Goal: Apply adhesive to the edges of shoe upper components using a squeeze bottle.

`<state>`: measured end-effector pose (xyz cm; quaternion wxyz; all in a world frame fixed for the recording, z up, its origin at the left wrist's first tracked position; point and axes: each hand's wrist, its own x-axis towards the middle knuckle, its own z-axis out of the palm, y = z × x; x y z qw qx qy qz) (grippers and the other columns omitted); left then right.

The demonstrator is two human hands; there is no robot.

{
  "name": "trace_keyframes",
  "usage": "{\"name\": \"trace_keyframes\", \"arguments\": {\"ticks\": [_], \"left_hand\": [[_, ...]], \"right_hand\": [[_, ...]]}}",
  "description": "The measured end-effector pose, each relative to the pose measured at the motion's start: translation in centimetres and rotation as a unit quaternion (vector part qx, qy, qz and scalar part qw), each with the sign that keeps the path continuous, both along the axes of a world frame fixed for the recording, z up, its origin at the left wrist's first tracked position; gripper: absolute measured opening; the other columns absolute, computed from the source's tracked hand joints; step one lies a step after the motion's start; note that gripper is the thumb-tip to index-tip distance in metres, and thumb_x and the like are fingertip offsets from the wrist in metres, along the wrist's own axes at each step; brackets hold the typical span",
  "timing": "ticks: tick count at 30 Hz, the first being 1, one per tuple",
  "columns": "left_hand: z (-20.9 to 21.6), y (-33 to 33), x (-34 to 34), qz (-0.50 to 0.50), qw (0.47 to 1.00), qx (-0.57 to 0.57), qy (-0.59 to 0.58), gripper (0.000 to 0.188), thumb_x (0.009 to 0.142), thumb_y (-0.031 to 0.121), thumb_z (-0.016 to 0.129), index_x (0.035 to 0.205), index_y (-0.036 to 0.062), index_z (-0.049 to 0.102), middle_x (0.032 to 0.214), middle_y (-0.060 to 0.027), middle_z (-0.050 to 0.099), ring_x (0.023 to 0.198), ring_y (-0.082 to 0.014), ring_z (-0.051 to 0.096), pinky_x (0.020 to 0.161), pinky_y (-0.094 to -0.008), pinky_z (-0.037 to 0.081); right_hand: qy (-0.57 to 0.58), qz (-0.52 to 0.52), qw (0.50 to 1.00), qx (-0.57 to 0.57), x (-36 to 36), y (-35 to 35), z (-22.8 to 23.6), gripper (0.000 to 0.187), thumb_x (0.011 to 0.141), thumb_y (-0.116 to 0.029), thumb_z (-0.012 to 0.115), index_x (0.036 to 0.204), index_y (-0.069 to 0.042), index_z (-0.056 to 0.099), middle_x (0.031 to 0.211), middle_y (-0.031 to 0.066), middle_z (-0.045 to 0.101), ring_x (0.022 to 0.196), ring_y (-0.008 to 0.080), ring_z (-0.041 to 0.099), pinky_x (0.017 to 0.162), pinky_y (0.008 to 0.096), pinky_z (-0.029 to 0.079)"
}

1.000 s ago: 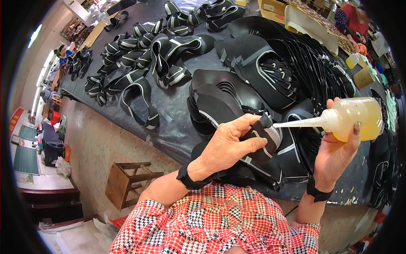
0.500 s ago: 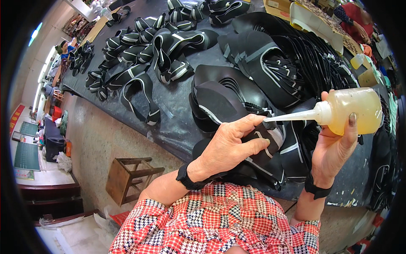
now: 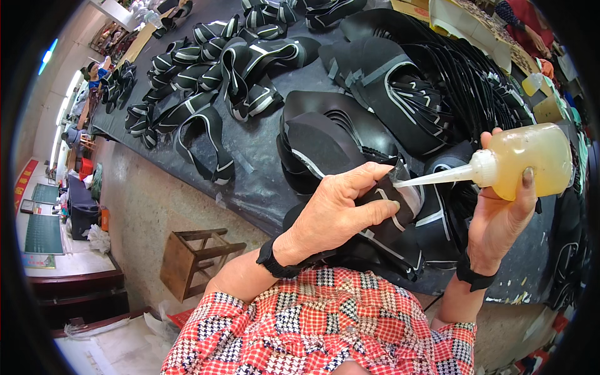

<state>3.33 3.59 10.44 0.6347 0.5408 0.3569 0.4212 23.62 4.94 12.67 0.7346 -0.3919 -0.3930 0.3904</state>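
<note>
Black shoe-upper piece (image 3: 392,209), centre frame: gripped in left hand (image 3: 337,215) above counter (image 3: 250,150). Yellowish glue squeeze bottle (image 3: 522,164), right of centre: clasped in right hand (image 3: 500,215). Nozzle axis horizontal, pointing leftward, tip at piece's upper edge.

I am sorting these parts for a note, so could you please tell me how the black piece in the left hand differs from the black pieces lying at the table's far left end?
The black pale-striped flat piece is held alone in the left hand, at the tip of the right hand's yellowish squeeze bottle. The looped black strap pieces lie untouched in a heap on the dark table. Both are black with pale stripes.
</note>
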Motion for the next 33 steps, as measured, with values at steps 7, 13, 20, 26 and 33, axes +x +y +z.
{"name": "trace_keyframes", "arguments": {"ticks": [7, 13, 20, 26, 33], "left_hand": [[-0.3, 0.3, 0.2, -0.005, 0.999, -0.027, -0.044, 0.034, 0.075, 0.000, 0.060, 0.109, -0.0010, 0.052, 0.088, 0.0032, 0.053, 0.073, -0.0013, 0.048, 0.062, -0.0158, 0.040], [-0.5, 0.4, 0.1, -0.009, 0.997, -0.046, -0.056, 0.034, 0.075, -0.001, 0.060, 0.108, -0.0009, 0.053, 0.088, 0.0033, 0.053, 0.073, -0.0013, 0.048, 0.062, -0.0156, 0.040], [0.0, 0.7, 0.3, -0.021, 0.996, -0.068, -0.051, 0.033, 0.075, -0.002, 0.059, 0.107, -0.0008, 0.053, 0.086, 0.0030, 0.054, 0.072, -0.0010, 0.047, 0.062, -0.0154, 0.039], [0.0, 0.8, -0.2, -0.025, 0.997, -0.069, -0.028, 0.032, 0.075, -0.001, 0.059, 0.106, -0.0007, 0.053, 0.084, 0.0036, 0.054, 0.071, -0.0003, 0.047, 0.060, -0.0150, 0.039], [-0.4, 0.4, -0.3, -0.019, 0.991, -0.095, -0.090, 0.030, 0.076, 0.000, 0.058, 0.106, 0.0004, 0.053, 0.085, 0.0049, 0.054, 0.071, 0.0001, 0.046, 0.060, -0.0144, 0.038]], "right_hand": [[0.001, -0.014, 1.000, -0.004, 0.1, 0.4, -0.2, 0.057, 0.081, -0.034, 0.053, 0.122, 0.002, 0.035, 0.114, 0.0231, 0.048, 0.103, 0.0312, 0.052, 0.085, 0.0333, 0.046], [-0.008, -0.010, 1.000, -0.002, 0.7, 0.6, -0.5, 0.056, 0.081, -0.034, 0.053, 0.122, 0.001, 0.035, 0.114, 0.0230, 0.048, 0.104, 0.0306, 0.051, 0.086, 0.0339, 0.045], [0.004, -0.019, 1.000, -0.003, -0.2, 1.1, -0.5, 0.057, 0.081, -0.034, 0.053, 0.122, 0.002, 0.035, 0.114, 0.0231, 0.048, 0.104, 0.0301, 0.051, 0.086, 0.0339, 0.045], [0.024, 0.033, 0.999, 0.003, -1.0, 0.6, -0.4, 0.058, 0.080, -0.034, 0.054, 0.121, 0.002, 0.035, 0.114, 0.0231, 0.048, 0.104, 0.0311, 0.051, 0.086, 0.0350, 0.045], [0.085, -0.004, 0.996, -0.019, -0.3, 1.1, -1.1, 0.051, 0.081, -0.034, 0.053, 0.117, 0.000, 0.041, 0.107, 0.0173, 0.053, 0.098, 0.0293, 0.055, 0.080, 0.0339, 0.048]]}}
